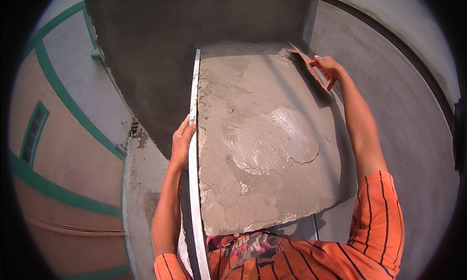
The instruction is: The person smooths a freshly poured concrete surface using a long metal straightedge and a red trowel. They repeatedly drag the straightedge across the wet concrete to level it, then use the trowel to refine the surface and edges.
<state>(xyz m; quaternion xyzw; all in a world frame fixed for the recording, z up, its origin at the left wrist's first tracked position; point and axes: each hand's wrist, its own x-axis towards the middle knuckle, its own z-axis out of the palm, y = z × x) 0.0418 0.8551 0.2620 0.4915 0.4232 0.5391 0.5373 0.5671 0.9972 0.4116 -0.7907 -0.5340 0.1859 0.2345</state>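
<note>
My left hand (183, 140) grips a long white straightedge bar (197, 88) lying along the left edge of a cement-coated slab (228, 195). My right hand (327, 68) is closed on the red handle of a steel trowel (311, 66), held tilted at the slab's far right corner, near a small lump of mortar (285, 53). A wet, glossy patch of cement (271, 140) spreads over the middle of the slab, with rougher, cracked mortar along the near and left edges.
A dark rendered wall (194, 15) stands beyond the slab and a grey wall (408, 134) curves along the right. Far below on the left are a concrete ground strip (146, 178) and a pale building wall (63, 158) with green trim and a window (34, 134).
</note>
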